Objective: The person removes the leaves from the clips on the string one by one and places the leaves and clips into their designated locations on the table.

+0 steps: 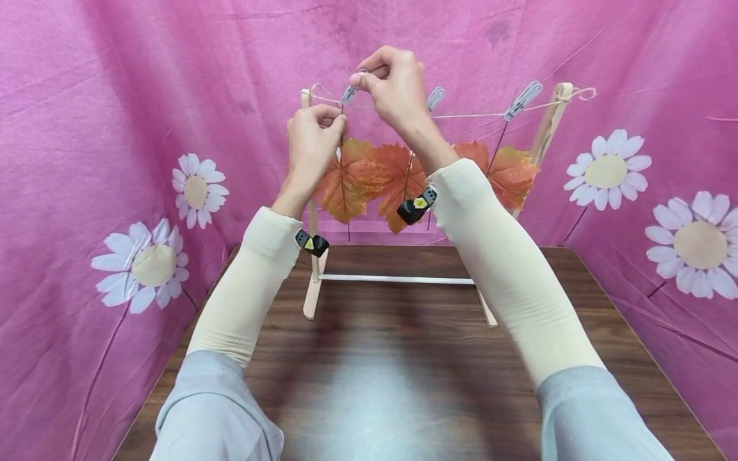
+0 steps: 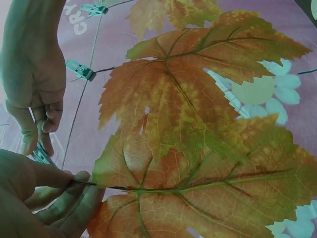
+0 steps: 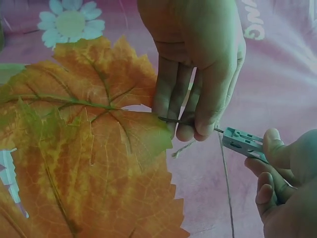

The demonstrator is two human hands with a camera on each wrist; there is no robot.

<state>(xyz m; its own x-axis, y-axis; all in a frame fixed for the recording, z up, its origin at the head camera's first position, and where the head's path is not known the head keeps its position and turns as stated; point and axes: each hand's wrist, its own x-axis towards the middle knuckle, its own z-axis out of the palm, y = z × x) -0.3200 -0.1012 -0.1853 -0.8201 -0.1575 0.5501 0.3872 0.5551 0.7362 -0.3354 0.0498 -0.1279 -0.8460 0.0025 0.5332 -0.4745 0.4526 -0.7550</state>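
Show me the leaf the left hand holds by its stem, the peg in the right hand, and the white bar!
Leaf [image 2: 208, 194]: left wrist view, on the middle of its blade.
Peg [image 3: 241, 141]: right wrist view, on the middle of its bare part.
White bar [image 1: 396, 279]: head view, halfway along it.

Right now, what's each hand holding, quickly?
Left hand: closed, pinching an orange leaf's stem.
Right hand: closed, pinching a grey clothespin.
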